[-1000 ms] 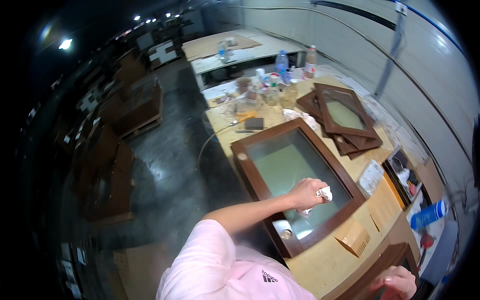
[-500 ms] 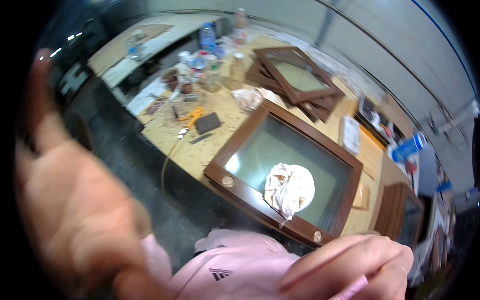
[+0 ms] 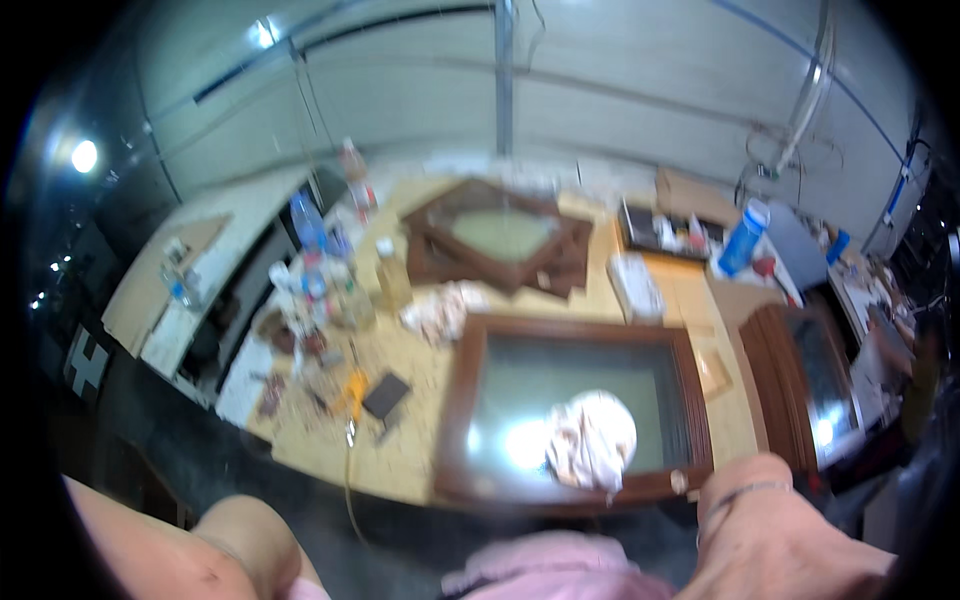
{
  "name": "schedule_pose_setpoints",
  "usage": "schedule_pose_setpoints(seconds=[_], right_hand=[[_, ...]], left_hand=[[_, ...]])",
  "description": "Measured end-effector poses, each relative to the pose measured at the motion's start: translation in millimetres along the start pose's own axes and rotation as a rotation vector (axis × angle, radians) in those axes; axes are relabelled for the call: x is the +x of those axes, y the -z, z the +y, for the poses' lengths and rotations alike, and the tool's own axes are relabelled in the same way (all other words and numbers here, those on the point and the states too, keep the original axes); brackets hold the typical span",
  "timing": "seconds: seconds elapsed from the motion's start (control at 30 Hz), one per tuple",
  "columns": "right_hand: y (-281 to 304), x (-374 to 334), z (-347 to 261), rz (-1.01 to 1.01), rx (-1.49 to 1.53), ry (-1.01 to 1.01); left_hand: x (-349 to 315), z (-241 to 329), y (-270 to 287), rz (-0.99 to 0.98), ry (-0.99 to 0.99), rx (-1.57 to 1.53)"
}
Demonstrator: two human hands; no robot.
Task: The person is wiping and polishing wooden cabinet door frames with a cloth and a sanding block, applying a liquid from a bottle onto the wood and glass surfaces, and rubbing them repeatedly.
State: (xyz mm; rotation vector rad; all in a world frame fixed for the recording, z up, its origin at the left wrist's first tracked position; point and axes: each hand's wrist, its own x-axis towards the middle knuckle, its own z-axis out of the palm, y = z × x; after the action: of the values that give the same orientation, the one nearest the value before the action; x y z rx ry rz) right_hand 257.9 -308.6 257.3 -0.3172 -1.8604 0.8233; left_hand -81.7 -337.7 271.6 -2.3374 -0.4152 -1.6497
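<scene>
My left arm [image 3: 150, 545] and my right arm [image 3: 785, 545] come in at the lower corners, bent and close to the camera. Neither hand's fingers show. A brown wooden frame with a glass pane [image 3: 457, 415] lies flat on the workbench [image 3: 400, 470] in front of me. On the glass rests a crumpled white cloth [image 3: 583, 455], against a round white thing [image 3: 617, 415]. A small round pale piece [image 3: 679, 482] sits at the frame's near right corner, close to my right arm. Nothing touches the cloth.
Behind lie several stacked brown frames [image 3: 430, 262] and a second cloth [image 3: 445, 312]. Left are bottles [image 3: 390, 278], an orange tool [image 3: 352, 395] with a hose and a dark block [image 3: 387, 396]. Right stand a white block [image 3: 637, 288], a blue bottle [image 3: 744, 240] and more frames [image 3: 778, 385].
The head view has tilted up and swung level, showing more wall. My left hand, seen open and blurred at the left, has gone out of view. The cloth still lies on the glass.
</scene>
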Motion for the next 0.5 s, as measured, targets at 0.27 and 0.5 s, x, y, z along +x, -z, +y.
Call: schedule_pose_setpoints(seconds=[0.27, 0.5], right_hand=[[11, 2, 30, -0.037, 0.035, -0.128], [40, 14, -14, 0.055, -0.12, -0.016]], left_hand=[[-13, -4, -8, 0.029, 0.134, -0.129], [13, -43, -27, 0.079, 0.051, -0.105]])
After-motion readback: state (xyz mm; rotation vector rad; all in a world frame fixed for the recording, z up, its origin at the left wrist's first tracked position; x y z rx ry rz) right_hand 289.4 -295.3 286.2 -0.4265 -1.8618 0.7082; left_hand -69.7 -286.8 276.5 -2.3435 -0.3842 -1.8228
